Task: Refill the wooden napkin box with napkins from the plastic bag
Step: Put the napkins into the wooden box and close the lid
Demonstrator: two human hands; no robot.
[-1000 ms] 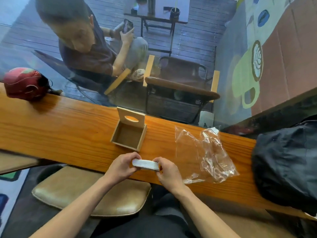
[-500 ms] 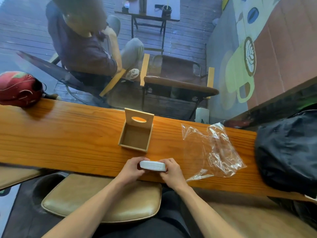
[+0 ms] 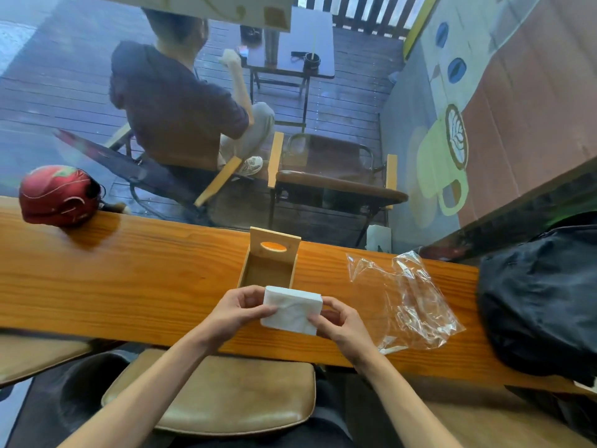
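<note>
A white stack of napkins (image 3: 290,310) is held between both hands just above the wooden counter (image 3: 129,279). My left hand (image 3: 237,307) grips its left edge and my right hand (image 3: 339,320) grips its right edge. Directly behind the stack stands the wooden napkin box (image 3: 268,265), open and empty, with its lid upright at the far side showing an oval slot. The clear plastic bag (image 3: 403,299) lies crumpled and flat on the counter to the right.
A red helmet (image 3: 56,195) rests at the counter's far left. A black bag (image 3: 542,295) fills the right end. Behind the glass a person sits on a chair. A tan stool (image 3: 226,396) is below the counter.
The napkin stack has tilted up so its broad face shows, and both hands have carried it forward, closer to the box. The camera has shifted.
</note>
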